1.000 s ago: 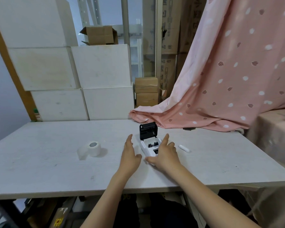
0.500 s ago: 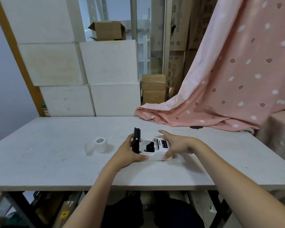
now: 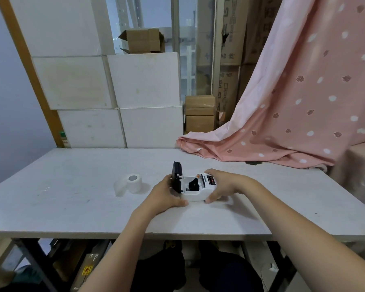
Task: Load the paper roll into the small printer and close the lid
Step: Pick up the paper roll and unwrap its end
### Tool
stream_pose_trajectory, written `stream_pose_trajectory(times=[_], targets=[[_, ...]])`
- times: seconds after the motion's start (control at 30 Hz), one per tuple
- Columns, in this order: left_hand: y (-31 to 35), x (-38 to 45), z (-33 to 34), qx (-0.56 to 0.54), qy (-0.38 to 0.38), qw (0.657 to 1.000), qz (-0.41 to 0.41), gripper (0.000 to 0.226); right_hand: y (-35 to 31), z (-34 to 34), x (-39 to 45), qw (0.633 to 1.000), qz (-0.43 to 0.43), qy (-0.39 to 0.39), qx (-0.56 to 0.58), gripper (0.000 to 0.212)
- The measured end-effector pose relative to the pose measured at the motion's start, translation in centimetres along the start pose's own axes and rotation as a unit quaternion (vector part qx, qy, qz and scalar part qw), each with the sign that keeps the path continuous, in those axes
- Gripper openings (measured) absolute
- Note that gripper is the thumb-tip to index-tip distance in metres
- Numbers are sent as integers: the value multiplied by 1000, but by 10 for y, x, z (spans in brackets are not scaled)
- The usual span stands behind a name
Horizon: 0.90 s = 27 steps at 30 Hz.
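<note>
A small white printer [image 3: 195,189] lies on the white table [image 3: 72,186] near the front middle, its black lid [image 3: 176,179] standing upright at the left end and its paper bay empty. My left hand [image 3: 165,197] holds the printer's left end by the lid. My right hand [image 3: 221,184] grips the right end, fingers over the control panel. The white paper roll [image 3: 133,183] lies on its side to the left of the printer, a loose tail of paper trailing from it, apart from both hands.
Pink spotted cloth [image 3: 282,127] drapes onto the table's far right corner. White foam boxes [image 3: 114,98] and cardboard boxes [image 3: 199,113] stack behind the table. A covered surface [image 3: 362,165] stands to the right.
The printer has been turned from lengthwise to sideways, lid now at the left, and both hands have closed on its ends. The small white piece seen beside it earlier is no longer visible.
</note>
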<state>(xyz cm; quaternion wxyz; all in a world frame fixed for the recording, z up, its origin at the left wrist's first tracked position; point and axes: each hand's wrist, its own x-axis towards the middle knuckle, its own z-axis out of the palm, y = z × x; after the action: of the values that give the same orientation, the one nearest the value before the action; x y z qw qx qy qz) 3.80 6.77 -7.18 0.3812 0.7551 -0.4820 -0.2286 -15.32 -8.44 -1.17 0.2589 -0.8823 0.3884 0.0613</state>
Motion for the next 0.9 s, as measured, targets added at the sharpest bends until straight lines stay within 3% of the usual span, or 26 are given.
stream_pose_trajectory(times=[0.1,0.23,0.3,0.43,0.67,0.8,0.9], targets=[[-4,-4,-25,68,25,997,-7,80,-12,-22,-13,1000,-12,-8,-4,125],[1,-7,-72,174,100,980,3,49,-62,-52,-21,991,-79,102,-38,101],[2,-6,-96,219,115,969,-15,47,-98,-53,-17,981,-116,146,-47,92],[-10,-6,-131,266,123,954,-61,46,-168,-26,-4,970,-175,155,-66,76],[-41,-10,-132,164,122,972,-117,40,-219,59,50,982,-134,96,-87,43],[-54,-9,-124,112,141,979,-98,34,-215,86,69,993,-91,68,-10,58],[-58,-11,-118,20,158,983,-95,36,-213,89,75,992,-81,86,51,59]])
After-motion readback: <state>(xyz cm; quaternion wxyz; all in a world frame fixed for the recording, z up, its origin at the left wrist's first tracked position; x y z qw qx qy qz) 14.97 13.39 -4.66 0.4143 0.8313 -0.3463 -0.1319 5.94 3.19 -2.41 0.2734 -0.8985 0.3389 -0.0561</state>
